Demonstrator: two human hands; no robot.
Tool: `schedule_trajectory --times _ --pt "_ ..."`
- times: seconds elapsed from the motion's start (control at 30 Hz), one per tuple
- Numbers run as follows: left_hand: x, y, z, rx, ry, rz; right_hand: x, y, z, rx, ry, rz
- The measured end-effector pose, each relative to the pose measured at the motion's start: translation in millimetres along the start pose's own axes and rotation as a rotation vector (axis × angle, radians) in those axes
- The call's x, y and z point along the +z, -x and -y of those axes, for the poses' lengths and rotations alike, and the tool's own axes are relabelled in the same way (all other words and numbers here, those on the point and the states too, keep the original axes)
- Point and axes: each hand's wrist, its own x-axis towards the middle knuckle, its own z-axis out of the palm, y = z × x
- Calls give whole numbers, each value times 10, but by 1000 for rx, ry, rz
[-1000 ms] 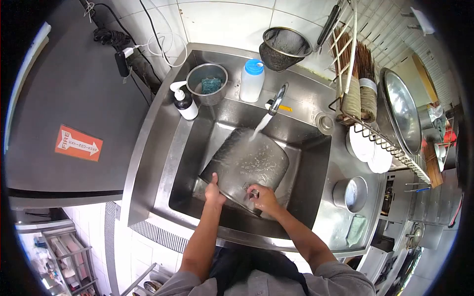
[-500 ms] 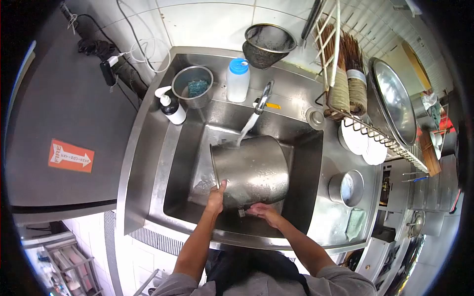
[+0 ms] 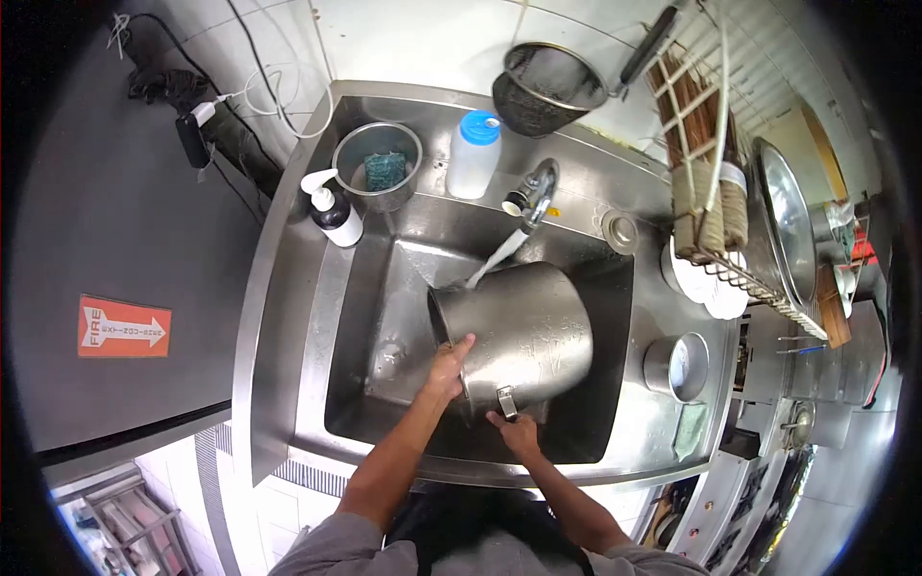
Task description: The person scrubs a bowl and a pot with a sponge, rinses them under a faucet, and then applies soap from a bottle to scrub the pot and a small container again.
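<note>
A large steel stockpot [image 3: 523,331] lies tilted on its side in the sink [image 3: 360,317], its mouth facing left. Water runs from the faucet [image 3: 544,187] onto the pot's upper side by the rim. My left hand [image 3: 447,372] is closed over the rim, thumb on the outer wall. Down at the pot's near side, my right hand [image 3: 519,437] is at the small metal handle [image 3: 506,401], with its fingers curled against it. Part of that grip is hidden.
Behind the sink stand a pump bottle [image 3: 332,211], a steel bowl [image 3: 413,173] with a green scouring pad [image 3: 384,171], and a blue-capped bottle [image 3: 474,158]. A strainer [image 3: 547,91] hangs on the wall. Right are a wire rack [image 3: 759,288], small pot [image 3: 675,367] and cloth [image 3: 690,430].
The pot has rolled so its handle has come up into clearer view, and it sits slightly further right. My right hand has turned with fingers now at the handle; my left stays on the rim.
</note>
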Motion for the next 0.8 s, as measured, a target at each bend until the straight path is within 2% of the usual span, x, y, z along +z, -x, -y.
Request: schedule_trajectory --times 0.13,0.2,0.23,0.3,0.4,0.43,0.47,0.53,0.67,0.7,0.8 --pt "-535 -105 -17 -75 113 130 201 391 304 -47 -47 -156" --pt "-893 -183 60 -135 174 181 462 421 278 -295 244 -408" --pt "-1041 -230 79 -153 260 159 489 434 368 -198 260 -253" --pt "-1244 -308 73 -146 356 89 607 418 404 -222 314 -291" --pt "-1402 -454 -29 -96 397 119 715 320 532 -221 395 -329" --pt "-1446 -494 -76 -66 333 17 716 282 629 -199 418 -344" --pt "-1500 -502 -130 -66 331 24 709 285 726 -199 417 -350" --pt "-1568 -540 -228 -32 314 -170 643 325 946 -204 608 -225" --pt "-1787 -475 -256 19 406 -97 824 258 970 -214 629 -161" --pt "-1565 -326 -411 -18 384 -284 835 236 960 -251 593 -179" --pt "-1725 -425 -342 -6 417 -178 771 216 891 -352 546 -244"
